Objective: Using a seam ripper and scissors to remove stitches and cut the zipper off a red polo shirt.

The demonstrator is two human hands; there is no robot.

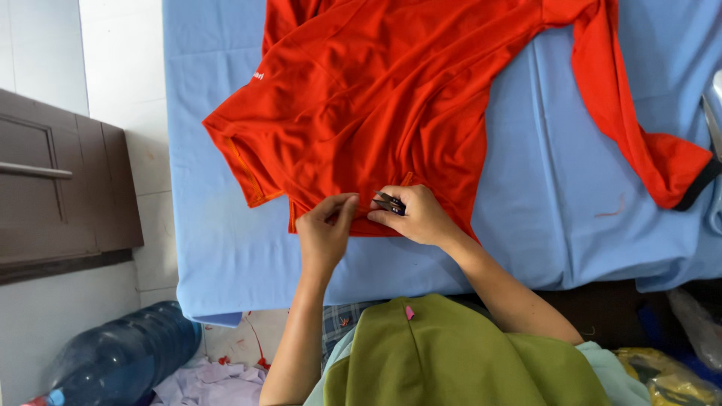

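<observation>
One red shirt [376, 98] spread flat on blue-covered table [526, 218], hem nearest. Left hand [325, 233] pinching hem edge, right hand [418, 216] clenched on small dark snips [389, 202] at hem. Trimming apparently underway; amt done can't tell.

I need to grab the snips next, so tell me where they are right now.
The snips are in the right hand, low in the middle of the head view, at the bottom hem of the red shirt, beside the left hand.
</observation>
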